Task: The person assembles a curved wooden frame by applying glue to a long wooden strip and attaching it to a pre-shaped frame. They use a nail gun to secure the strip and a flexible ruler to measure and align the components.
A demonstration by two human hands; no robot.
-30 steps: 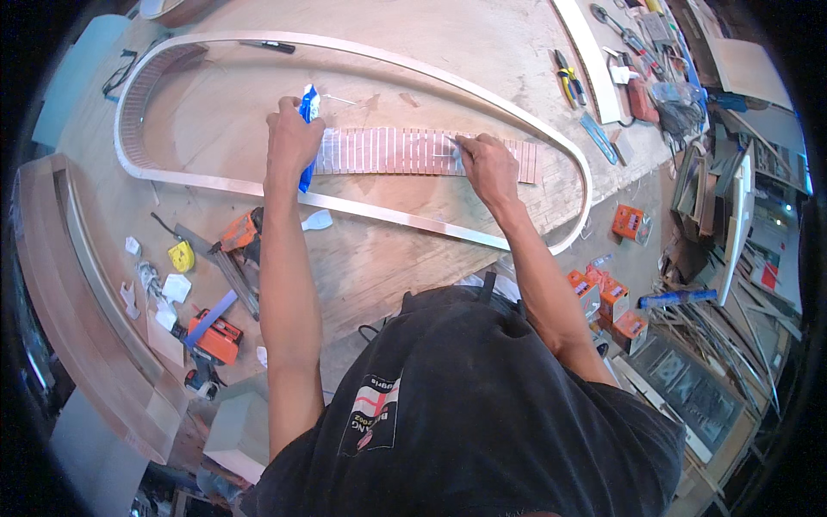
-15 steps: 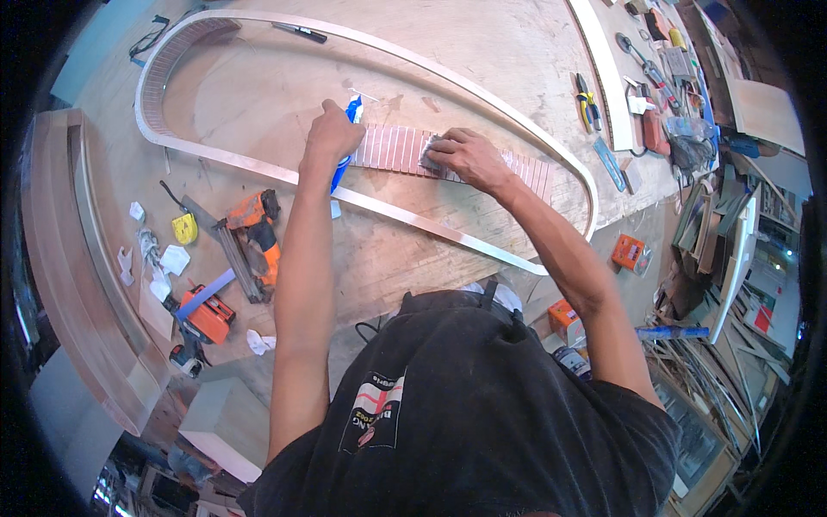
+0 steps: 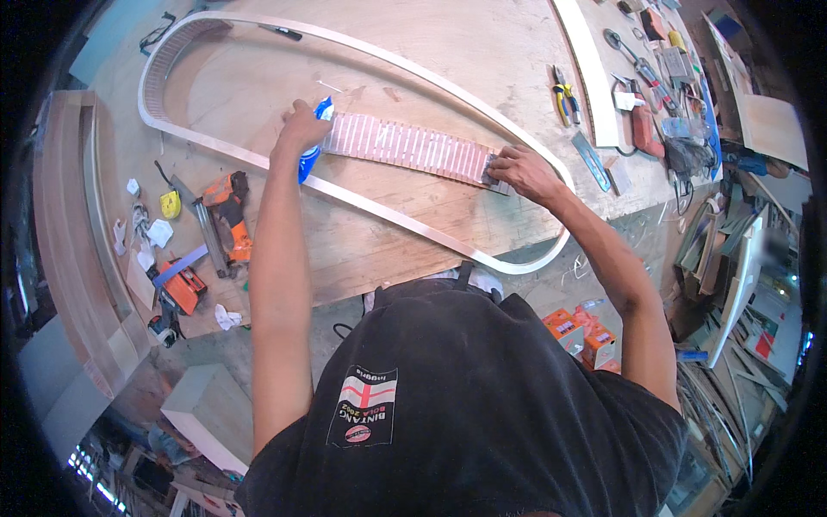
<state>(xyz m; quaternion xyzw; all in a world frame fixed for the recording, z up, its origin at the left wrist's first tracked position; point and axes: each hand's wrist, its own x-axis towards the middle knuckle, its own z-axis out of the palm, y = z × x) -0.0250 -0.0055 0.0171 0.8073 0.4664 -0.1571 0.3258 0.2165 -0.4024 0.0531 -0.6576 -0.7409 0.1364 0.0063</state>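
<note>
Slatted strip (image 3: 413, 146) lies inside the looped frame (image 3: 379, 212), the left hand (image 3: 303, 129) gripping a blue packet (image 3: 308, 162) at its left end, and here's the right hand (image 3: 524, 172), fingers bunched on a small dark piece (image 3: 494, 179) at the other! Below the frame in view, a black shirt (image 3: 491, 396) shows a lettered patch (image 3: 363, 407), red cross on white.

Inside the long looped frame (image 3: 388, 216), the bare tabletop (image 3: 228, 99) gives a hand open passage at the frame's left end, and between its near rail and the slatted strip (image 3: 405, 148). The left hand (image 3: 305, 129) and right hand (image 3: 524, 172) block that strip's ends (both forearms cross the frame). Outside its near rail, an orange tool (image 3: 228, 211) obstructs; beyond its far rail, pliers (image 3: 564, 95).
</note>
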